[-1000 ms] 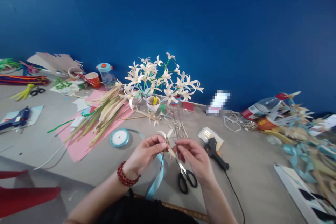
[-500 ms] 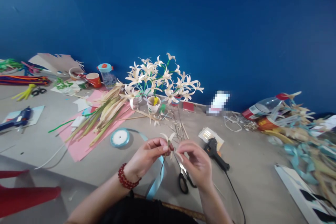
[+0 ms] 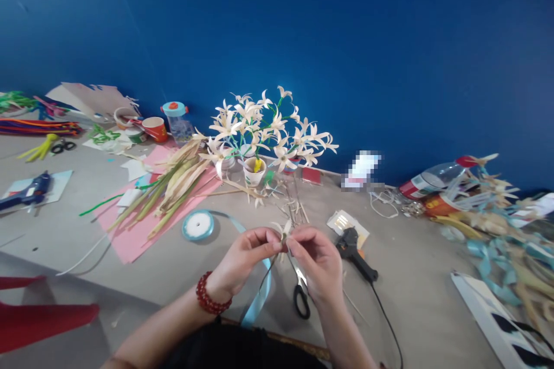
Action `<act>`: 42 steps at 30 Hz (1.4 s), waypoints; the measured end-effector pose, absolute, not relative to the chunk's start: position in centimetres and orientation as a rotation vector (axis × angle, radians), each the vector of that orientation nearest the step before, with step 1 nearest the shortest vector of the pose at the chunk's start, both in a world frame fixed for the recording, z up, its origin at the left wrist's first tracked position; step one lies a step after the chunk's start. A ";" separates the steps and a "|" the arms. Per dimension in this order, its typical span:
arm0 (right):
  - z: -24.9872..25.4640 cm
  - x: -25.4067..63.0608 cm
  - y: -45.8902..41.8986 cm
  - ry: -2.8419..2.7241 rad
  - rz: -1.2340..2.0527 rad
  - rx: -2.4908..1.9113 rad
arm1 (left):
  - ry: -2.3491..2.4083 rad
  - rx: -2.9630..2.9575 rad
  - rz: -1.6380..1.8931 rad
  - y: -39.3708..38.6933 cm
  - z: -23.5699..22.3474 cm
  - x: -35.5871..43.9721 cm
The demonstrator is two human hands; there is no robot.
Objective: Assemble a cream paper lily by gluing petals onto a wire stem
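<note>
My left hand [image 3: 246, 258], a red bead bracelet on its wrist, pinches a small cream leaf flower [image 3: 284, 229] at its base. My right hand [image 3: 317, 262] meets it from the right, fingertips pinched on the same flower's petals. The flower's thin stem hangs down between the hands. Black-handled scissors [image 3: 301, 295] lie on the table right under my right hand. A light blue ribbon [image 3: 261, 294] trails under my left hand from its spool [image 3: 198, 225].
A bunch of finished cream flowers [image 3: 264, 130] stands in a small cup at the back. Dried leaf strips [image 3: 173, 184] lie on pink paper. A black glue gun [image 3: 355, 249] rests right of my hands, a blue one [image 3: 26, 193] far left. Craft clutter fills the right side.
My two hands have drawn closer together around the flower, and my right fingers now pinch its petals. The view has shifted slightly.
</note>
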State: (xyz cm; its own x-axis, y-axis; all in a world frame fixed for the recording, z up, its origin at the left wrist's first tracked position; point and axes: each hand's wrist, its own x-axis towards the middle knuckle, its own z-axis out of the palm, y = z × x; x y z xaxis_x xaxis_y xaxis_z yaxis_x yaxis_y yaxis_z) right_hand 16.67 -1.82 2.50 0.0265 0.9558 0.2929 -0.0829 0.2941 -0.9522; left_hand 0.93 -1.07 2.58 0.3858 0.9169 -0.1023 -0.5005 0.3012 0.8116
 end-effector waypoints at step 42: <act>1.6 16.0 -2.5 -1.433 0.583 -1.033 | 0.619 0.776 1.042 -1.4 2.8 1.0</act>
